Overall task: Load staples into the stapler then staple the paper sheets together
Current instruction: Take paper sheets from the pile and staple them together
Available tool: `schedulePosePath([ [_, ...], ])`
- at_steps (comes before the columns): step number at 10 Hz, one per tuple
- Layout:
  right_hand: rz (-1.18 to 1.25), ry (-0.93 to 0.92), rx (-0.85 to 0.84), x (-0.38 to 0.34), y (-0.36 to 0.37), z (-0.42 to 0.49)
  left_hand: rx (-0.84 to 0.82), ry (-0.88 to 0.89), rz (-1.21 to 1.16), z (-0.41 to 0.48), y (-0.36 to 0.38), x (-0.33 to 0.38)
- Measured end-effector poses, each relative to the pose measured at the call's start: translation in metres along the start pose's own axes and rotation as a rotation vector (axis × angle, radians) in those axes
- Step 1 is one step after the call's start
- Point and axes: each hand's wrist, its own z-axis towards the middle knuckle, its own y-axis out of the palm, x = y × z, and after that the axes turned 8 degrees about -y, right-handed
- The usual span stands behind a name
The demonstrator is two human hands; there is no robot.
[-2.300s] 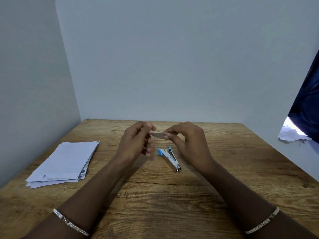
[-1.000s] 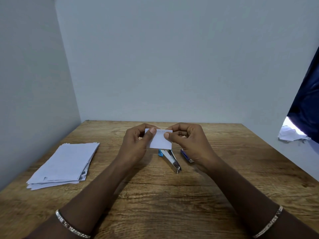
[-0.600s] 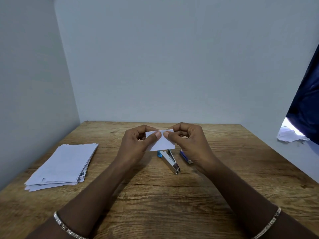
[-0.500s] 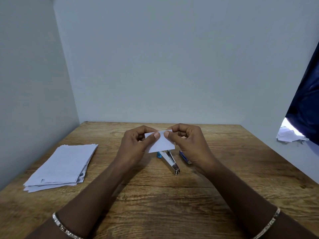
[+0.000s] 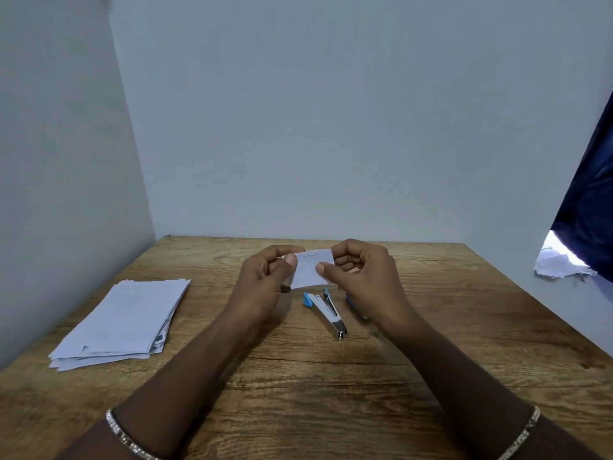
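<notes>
At frame centre, small white packet (image 5: pixel 310 271), possibly the staple box, pinched at its edges by left hand (image 5: pixel 265 283) and right hand (image 5: pixel 363 277). Just below, stapler (image 5: pixel 326 313) lying opened on table (image 5: pixel 331 410). At left, paper sheets (image 5: pixel 122 323) stacked.

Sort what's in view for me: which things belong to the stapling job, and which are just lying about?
Job: small white packet, likely staples, pinched by left hand and right hand; open stapler; stack of paper sheets.
Lying about: crumpled paper past the right wall; dark blue cloth; blue item behind the right hand, unclear.
</notes>
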Motion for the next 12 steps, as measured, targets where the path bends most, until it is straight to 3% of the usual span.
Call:
schedulePosePath([
  [1,-0.247,-0.179,0.086,-0.003,0.002,-0.002,0.184,0.081,0.201,0.007,-0.004,-0.002],
  [3,-0.453,-0.428,0.132,-0.010,0.011,-0.015,0.464,0.235,0.293,0.012,-0.024,0.010],
  [5,-0.741,-0.583,-0.067,-0.022,0.046,-0.032,0.591,0.333,0.353,0.003,-0.037,0.017],
  [7,-0.994,-0.491,-0.419,-0.033,0.075,-0.042,0.577,0.287,0.331,-0.017,-0.044,0.016],
  [8,-1.008,-0.404,-0.520,-0.033,0.086,-0.049,0.531,0.293,0.350,-0.031,-0.048,0.021],
  [10,-1.033,-0.192,-0.544,-0.039,0.093,-0.053,0.477,0.291,0.413,-0.057,-0.050,0.032],
  [12,-0.970,-0.151,-0.388,-0.056,0.057,-0.068,0.435,0.330,0.477,-0.080,-0.041,0.050],
])
